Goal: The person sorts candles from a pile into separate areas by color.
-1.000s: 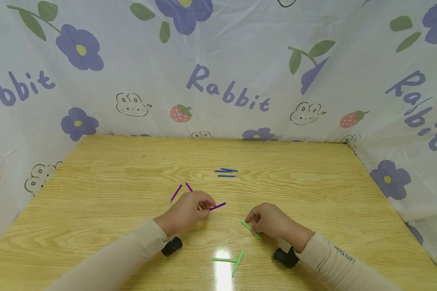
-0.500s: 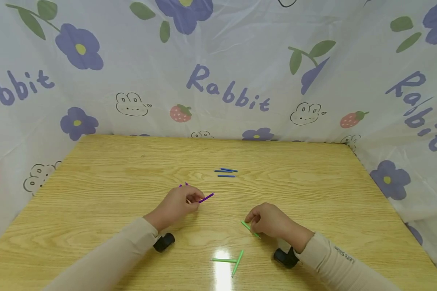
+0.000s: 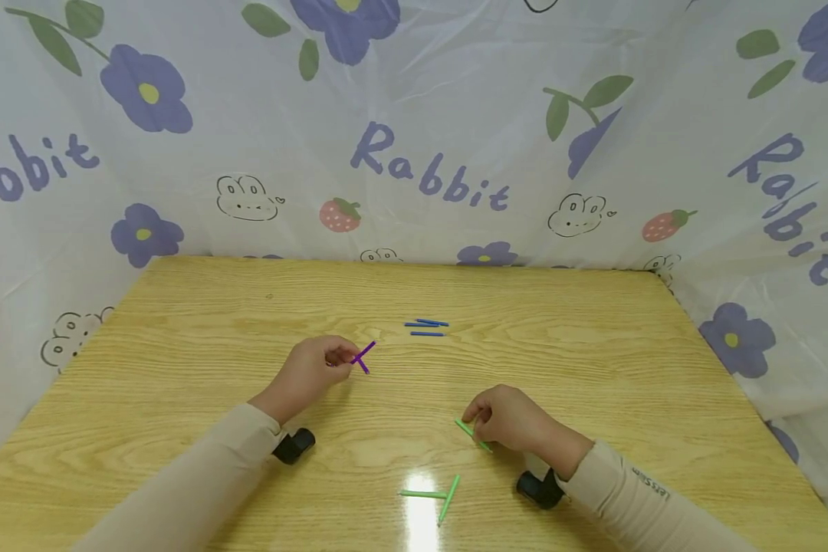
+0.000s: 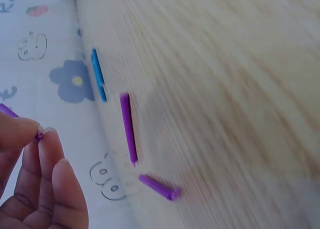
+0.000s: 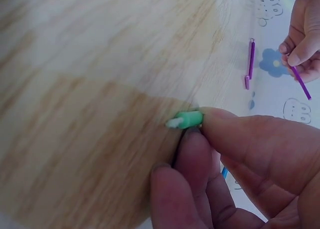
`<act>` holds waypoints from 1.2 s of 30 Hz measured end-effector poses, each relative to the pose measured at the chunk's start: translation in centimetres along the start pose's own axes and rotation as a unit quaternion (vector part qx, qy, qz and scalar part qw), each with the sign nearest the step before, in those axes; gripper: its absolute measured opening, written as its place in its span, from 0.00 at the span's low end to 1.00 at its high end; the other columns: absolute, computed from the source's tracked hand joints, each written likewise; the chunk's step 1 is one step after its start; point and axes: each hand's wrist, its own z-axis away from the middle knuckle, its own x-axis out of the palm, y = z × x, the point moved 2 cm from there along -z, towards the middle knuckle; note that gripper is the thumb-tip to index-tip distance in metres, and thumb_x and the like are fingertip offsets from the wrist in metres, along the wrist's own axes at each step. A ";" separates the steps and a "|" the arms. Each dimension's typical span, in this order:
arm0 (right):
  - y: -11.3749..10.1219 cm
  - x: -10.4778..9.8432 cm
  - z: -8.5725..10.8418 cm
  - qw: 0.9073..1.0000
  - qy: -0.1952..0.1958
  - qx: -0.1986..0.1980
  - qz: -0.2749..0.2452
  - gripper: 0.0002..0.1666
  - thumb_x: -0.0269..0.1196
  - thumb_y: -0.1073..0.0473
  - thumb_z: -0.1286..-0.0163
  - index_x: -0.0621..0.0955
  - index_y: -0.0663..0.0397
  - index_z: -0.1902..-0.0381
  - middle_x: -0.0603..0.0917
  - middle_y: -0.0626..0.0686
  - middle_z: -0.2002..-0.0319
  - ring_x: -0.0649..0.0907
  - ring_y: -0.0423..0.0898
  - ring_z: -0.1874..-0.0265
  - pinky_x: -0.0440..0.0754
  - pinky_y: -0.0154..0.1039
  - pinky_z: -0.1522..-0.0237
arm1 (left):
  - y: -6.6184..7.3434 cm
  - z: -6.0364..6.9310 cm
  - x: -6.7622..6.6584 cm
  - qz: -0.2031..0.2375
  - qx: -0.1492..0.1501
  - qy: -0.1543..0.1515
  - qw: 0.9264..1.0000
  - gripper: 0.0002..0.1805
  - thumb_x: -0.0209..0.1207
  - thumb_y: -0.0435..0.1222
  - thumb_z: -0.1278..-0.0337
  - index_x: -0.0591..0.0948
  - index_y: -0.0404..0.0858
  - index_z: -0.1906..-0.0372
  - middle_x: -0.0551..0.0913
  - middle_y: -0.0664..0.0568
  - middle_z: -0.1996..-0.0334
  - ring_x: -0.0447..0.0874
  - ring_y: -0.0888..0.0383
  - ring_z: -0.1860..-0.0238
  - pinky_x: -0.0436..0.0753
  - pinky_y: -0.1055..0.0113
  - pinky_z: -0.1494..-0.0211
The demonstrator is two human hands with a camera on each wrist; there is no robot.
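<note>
My left hand [image 3: 313,374] pinches a slim purple candle [image 3: 367,350] between thumb and fingertips, raised off the table. Two more purple candles lie beneath it: in the left wrist view, a longer-looking one [image 4: 128,129] and one seen more end-on [image 4: 159,187], apart from each other. In the head view the hand mostly hides one of them. My right hand [image 3: 514,420] pinches a green candle [image 3: 471,433], whose pale wick end shows in the right wrist view. Nearer me, two green candles lie in a T shape, one crosswise [image 3: 422,494] and one slanted [image 3: 450,498].
Three blue candles [image 3: 428,334] lie close together farther back on the wooden table [image 3: 566,322]. A white printed cloth [image 3: 441,92] hangs behind the table and along its sides. A black wrist camera [image 3: 295,445] sits under each forearm.
My left hand has moved left and away from me with the purple candle, over the other purple ones. My right hand stays put with its green candle.
</note>
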 end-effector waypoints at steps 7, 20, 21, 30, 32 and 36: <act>0.0 0.1 0.0 1.000 0.002 0.002 0.004 0.10 0.64 0.74 0.42 0.85 0.60 0.62 0.79 0.48 0.79 0.71 0.40 0.83 0.69 0.36 0.75 | -0.9 -0.1 -0.9 -0.002 -0.043 0.015 0.999 0.11 0.58 0.25 0.41 0.81 0.30 0.53 0.83 0.44 0.62 0.79 0.52 0.61 0.79 0.63 0.62; 0.0 0.0 0.0 1.000 0.000 -0.002 0.008 0.10 0.64 0.74 0.42 0.85 0.60 0.62 0.80 0.48 0.78 0.73 0.41 0.82 0.71 0.36 0.74 | -2.4 -0.3 -2.1 -0.038 -0.066 0.031 0.997 0.12 0.58 0.25 0.43 0.81 0.28 0.54 0.82 0.43 0.63 0.78 0.49 0.59 0.78 0.58 0.56; 0.0 0.0 0.0 1.000 -0.001 -0.003 0.009 0.10 0.64 0.74 0.42 0.85 0.60 0.62 0.80 0.48 0.77 0.73 0.41 0.82 0.71 0.36 0.74 | -2.5 -0.4 -2.1 -0.040 -0.067 0.030 0.997 0.12 0.57 0.25 0.43 0.81 0.28 0.54 0.82 0.43 0.63 0.77 0.49 0.60 0.78 0.58 0.57; -0.2 0.0 0.2 1.000 -0.001 -0.007 0.016 0.10 0.64 0.73 0.41 0.85 0.60 0.62 0.80 0.48 0.77 0.75 0.41 0.80 0.73 0.37 0.71 | -3.6 -0.6 -2.7 -0.082 -0.067 0.024 0.994 0.10 0.57 0.25 0.45 0.81 0.28 0.57 0.81 0.45 0.68 0.75 0.52 0.66 0.76 0.59 0.61; -0.2 -0.1 0.2 1.000 -0.001 -0.010 0.019 0.10 0.64 0.73 0.41 0.85 0.60 0.62 0.81 0.48 0.77 0.75 0.41 0.81 0.73 0.36 0.71 | -3.7 -0.6 -2.8 -0.087 -0.073 0.018 0.993 0.10 0.58 0.25 0.45 0.81 0.28 0.57 0.80 0.46 0.68 0.74 0.52 0.66 0.75 0.59 0.61; -0.3 0.0 0.2 1.000 0.001 -0.010 0.015 0.10 0.64 0.73 0.41 0.85 0.61 0.62 0.80 0.48 0.77 0.75 0.41 0.81 0.73 0.37 0.72 | -3.9 -0.5 -2.8 -0.093 -0.080 0.009 0.992 0.10 0.58 0.25 0.45 0.82 0.28 0.58 0.80 0.45 0.67 0.74 0.52 0.67 0.75 0.60 0.63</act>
